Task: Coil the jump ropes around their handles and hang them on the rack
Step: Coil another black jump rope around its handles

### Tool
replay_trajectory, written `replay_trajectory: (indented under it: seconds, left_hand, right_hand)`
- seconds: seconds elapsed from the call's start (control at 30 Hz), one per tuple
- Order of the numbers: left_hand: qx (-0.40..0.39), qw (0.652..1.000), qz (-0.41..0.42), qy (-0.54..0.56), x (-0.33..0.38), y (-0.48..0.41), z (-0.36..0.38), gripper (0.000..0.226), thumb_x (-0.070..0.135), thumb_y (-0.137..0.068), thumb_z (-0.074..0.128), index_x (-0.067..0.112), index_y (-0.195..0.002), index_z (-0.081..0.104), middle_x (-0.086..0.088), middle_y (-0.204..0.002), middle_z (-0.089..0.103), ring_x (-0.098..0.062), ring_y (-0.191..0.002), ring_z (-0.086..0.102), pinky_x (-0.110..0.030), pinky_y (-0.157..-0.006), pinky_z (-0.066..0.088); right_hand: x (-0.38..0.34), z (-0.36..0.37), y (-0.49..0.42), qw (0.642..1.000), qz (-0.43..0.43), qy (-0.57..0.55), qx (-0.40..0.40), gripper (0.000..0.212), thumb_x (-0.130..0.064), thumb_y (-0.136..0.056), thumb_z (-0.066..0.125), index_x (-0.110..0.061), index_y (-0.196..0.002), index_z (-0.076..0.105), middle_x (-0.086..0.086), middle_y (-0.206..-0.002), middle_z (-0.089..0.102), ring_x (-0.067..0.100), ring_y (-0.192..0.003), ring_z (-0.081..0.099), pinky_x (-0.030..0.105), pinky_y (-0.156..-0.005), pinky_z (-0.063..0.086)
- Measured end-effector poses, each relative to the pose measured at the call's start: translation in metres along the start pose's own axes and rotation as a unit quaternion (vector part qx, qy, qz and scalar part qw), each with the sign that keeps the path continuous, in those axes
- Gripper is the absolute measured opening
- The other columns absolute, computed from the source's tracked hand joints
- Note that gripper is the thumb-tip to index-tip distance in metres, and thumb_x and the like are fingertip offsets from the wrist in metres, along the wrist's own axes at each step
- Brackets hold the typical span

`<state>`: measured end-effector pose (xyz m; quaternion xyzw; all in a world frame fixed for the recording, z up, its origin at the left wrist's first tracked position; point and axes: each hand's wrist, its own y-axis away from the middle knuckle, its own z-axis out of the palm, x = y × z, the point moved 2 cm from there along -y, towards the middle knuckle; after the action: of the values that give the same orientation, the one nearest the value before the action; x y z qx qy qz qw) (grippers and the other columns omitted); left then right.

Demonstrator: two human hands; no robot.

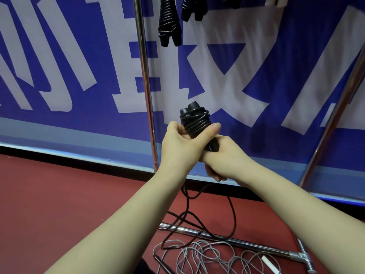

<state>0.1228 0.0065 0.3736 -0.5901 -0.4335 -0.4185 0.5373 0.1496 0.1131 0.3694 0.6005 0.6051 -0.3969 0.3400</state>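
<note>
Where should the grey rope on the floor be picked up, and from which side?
Probably by its white handle, from above: it is rigid and lies flat at the right edge of the tangled grey rope, near the rack's base bar.

2 coiled ropes point(170, 22) hang top, right of rack pole point(143, 66); handles point(194, 119) below them, before banner point(59, 76); loose rope point(207, 256) on floor point(59, 194) (before base bar point(246, 242)).
</note>
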Motion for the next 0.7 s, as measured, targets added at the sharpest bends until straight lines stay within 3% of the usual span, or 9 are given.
replay_trajectory:
  seconds: [0.1,0.27,0.4,0.5,0.57,0.63,0.7]
  left_hand:
    - [0.004,1.0,0.008,-0.015,0.0,0.004,0.006,0.05,0.046,-0.069,0.084,0.018,-0.085,0.046,0.011,-0.06,0.053,0.003,-0.046,0.053,-0.011,-0.046,0.04]
    - [-0.014,1.0,0.013,-0.025,0.006,0.006,0.006,0.048,0.044,-0.07,0.083,0.017,-0.084,0.046,0.02,-0.048,0.055,0.006,-0.044,0.052,-0.008,-0.045,0.037]
    - [-0.093,0.995,0.026,-0.033,0.01,-0.006,-0.011,0.036,0.031,-0.074,0.083,0.011,-0.089,0.057,0.011,-0.062,0.063,0.002,-0.046,0.049,-0.012,-0.049,0.038]
    - [-0.182,0.982,0.055,0.003,0.008,-0.011,-0.024,0.025,0.014,-0.084,0.074,0.003,-0.103,0.063,-0.003,-0.082,0.073,-0.011,-0.055,0.059,-0.021,-0.049,0.043]
    - [-0.207,0.973,0.102,-0.004,0.009,-0.013,-0.029,0.017,0.007,-0.091,0.065,0.003,-0.107,0.063,-0.008,-0.093,0.075,-0.016,-0.064,0.066,-0.024,-0.051,0.047]
    - [-0.2,0.967,0.148,-0.047,0.009,-0.014,-0.031,0.014,0.01,-0.095,0.06,0.003,-0.107,0.064,-0.008,-0.092,0.074,-0.021,-0.066,0.066,-0.029,-0.055,0.05]
    - [-0.179,0.961,0.178,-0.109,0.008,-0.015,-0.029,0.015,0.019,-0.097,0.06,0.005,-0.1,0.065,-0.006,-0.08,0.073,-0.022,-0.066,0.067,-0.034,-0.063,0.054]
  right_hand:
    - [0.003,0.001,0.002,0.998,0.022,-0.022,0.051,0.016,-0.001,-0.079,0.045,-0.006,-0.066,0.051,0.009,-0.042,0.045,0.018,-0.031,0.035,0.019,-0.036,0.029]
    - [0.004,-0.002,-0.001,0.995,0.002,-0.009,0.098,0.024,0.0,-0.078,0.049,-0.008,-0.055,0.05,-0.007,-0.032,0.042,0.008,-0.028,0.037,0.015,-0.033,0.028]
    - [0.003,-0.012,-0.003,0.996,0.012,-0.041,0.08,0.014,0.0,-0.068,0.056,-0.008,-0.06,0.048,-0.002,-0.036,0.038,0.012,-0.031,0.034,0.015,-0.036,0.023]
    - [0.004,-0.017,0.0,0.994,0.021,-0.092,0.048,0.016,0.005,-0.067,0.051,-0.008,-0.062,0.044,0.0,-0.037,0.035,0.012,-0.029,0.028,0.014,-0.039,0.018]
    - [0.001,-0.016,0.003,0.99,0.019,-0.141,0.024,0.019,0.01,-0.066,0.044,-0.006,-0.065,0.053,0.001,-0.037,0.032,0.011,-0.028,0.025,0.013,-0.039,0.015]
    - [-0.001,-0.014,0.005,0.984,0.018,-0.177,0.013,0.033,0.011,-0.065,0.041,-0.014,-0.057,0.061,0.002,-0.038,0.03,0.012,-0.028,0.023,0.013,-0.039,0.014]
    - [-0.003,-0.013,0.004,0.982,0.017,-0.189,0.022,0.035,0.01,-0.063,0.041,-0.017,-0.041,0.049,0.001,-0.04,0.03,0.013,-0.028,0.021,0.012,-0.039,0.014]
